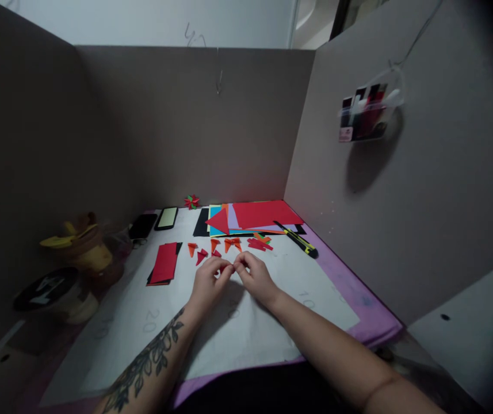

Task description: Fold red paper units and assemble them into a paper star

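My left hand point(212, 278) and my right hand point(255, 278) meet over the middle of the white sheet, fingertips pinched together. Whatever lies between them is hidden or too small to name. Just beyond the fingers are small folded paper pieces: an orange one point(192, 248), a red one point(202, 256) and several more orange pieces point(231, 244). Red paper strips point(259, 245) lie to their right. Left of my hands rests a stack of cut red paper point(164, 263) with darker paper beneath.
Coloured paper sheets point(267, 214) lie at the back, a yellow-black box cutter point(297, 239) beside them. A red-green paper star point(191, 202), a phone point(167, 218) and a brown pot point(88, 253) stand leftward. Grey panels point(194, 126) enclose the table; a plastic pouch point(369, 112) hangs right.
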The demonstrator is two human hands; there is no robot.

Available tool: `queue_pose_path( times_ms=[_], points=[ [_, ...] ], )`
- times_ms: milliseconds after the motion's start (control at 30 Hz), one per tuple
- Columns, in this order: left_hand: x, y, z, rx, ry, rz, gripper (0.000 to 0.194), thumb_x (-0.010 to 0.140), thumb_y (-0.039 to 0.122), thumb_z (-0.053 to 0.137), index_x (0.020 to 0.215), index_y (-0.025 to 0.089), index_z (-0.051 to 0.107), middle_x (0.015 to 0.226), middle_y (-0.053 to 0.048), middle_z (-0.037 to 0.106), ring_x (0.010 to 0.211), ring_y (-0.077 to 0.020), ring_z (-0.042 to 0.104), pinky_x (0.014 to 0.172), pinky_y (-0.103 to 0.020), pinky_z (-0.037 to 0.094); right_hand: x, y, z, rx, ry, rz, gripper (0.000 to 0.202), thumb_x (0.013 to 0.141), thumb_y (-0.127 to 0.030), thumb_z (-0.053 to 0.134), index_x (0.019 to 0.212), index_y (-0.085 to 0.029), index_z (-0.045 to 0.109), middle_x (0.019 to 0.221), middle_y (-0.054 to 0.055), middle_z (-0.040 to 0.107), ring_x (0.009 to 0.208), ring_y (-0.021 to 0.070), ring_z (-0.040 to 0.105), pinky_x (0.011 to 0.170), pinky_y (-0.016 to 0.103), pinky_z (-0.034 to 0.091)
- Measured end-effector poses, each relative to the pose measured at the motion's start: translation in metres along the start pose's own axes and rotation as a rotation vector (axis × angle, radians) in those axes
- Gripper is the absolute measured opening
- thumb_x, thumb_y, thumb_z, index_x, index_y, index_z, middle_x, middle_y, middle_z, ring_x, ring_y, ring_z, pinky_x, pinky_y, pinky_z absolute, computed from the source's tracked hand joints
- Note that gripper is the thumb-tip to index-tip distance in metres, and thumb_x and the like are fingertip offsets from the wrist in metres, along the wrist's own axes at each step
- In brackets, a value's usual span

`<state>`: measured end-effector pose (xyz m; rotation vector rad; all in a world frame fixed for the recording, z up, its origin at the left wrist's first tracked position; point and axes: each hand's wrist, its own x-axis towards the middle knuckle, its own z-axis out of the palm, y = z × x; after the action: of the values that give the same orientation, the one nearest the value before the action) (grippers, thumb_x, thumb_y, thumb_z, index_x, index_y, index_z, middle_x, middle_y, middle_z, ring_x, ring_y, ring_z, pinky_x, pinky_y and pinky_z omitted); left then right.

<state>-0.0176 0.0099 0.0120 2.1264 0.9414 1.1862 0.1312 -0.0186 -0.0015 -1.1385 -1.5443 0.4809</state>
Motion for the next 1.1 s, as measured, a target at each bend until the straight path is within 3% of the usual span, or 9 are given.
queue_pose_path(
  times_ms=[200,333,633,867,1100],
  points=[
    [0.004,0.001,-0.002,-0.187,-0.065,-0.278,0.022,0.078,0.033,0.056,0.069,0.014,0.063,0.068,-0.003,0.064,0.065,-0.0141,0.056,0.059,-0.023,0.041,0.001,-0.002,-0.001,0.19,0.037,0.176,0.016,0.079,-0.026,0.053,0.065,-0.018,0.048,0.06,-0.004,0.045,0.057,0.0109,0.042,0.054,0.023,0.033],
    [0.006,0.003,-0.003,-0.288,-0.094,-0.372,0.025,0.073,0.036,0.061,0.065,0.013,0.063,0.066,-0.004,0.064,0.064,-0.014,0.056,0.06,-0.023,0.041,0.006,-0.001,-0.003,0.287,0.12,0.248,0.021,0.072,-0.024,0.059,0.058,-0.018,0.045,0.055,-0.005,0.043,0.054,0.0096,0.039,0.053,0.023,0.032],
    [0.007,0.003,-0.006,-0.271,-0.21,-0.352,0.034,0.074,0.043,0.057,0.059,0.013,0.059,0.055,0.0,0.053,0.054,-0.0117,0.045,0.052,-0.023,0.032,0.008,0.012,-0.001,0.461,0.117,0.35,0.023,0.073,-0.032,0.06,0.06,-0.018,0.046,0.049,-0.007,0.044,0.046,0.0081,0.036,0.047,0.022,0.029],
    [0.006,-0.003,-0.004,-0.235,-0.108,-0.35,0.034,0.075,0.043,0.056,0.056,0.015,0.051,0.053,0.003,0.047,0.054,-0.0102,0.042,0.052,-0.022,0.031,0.007,0.015,0.001,0.427,-0.082,0.393,0.03,0.073,-0.041,0.06,0.062,-0.018,0.045,0.05,-0.007,0.04,0.046,0.0073,0.034,0.045,0.021,0.026],
    [0.005,-0.011,0.001,-0.284,-0.119,-0.391,0.036,0.075,0.046,0.056,0.057,0.015,0.049,0.052,0.005,0.044,0.051,-0.0086,0.038,0.05,-0.021,0.028,0.005,0.007,-0.001,0.313,-0.024,0.347,0.031,0.073,-0.037,0.06,0.057,-0.019,0.04,0.05,-0.007,0.039,0.049,0.0083,0.032,0.048,0.022,0.027]
  ],
)
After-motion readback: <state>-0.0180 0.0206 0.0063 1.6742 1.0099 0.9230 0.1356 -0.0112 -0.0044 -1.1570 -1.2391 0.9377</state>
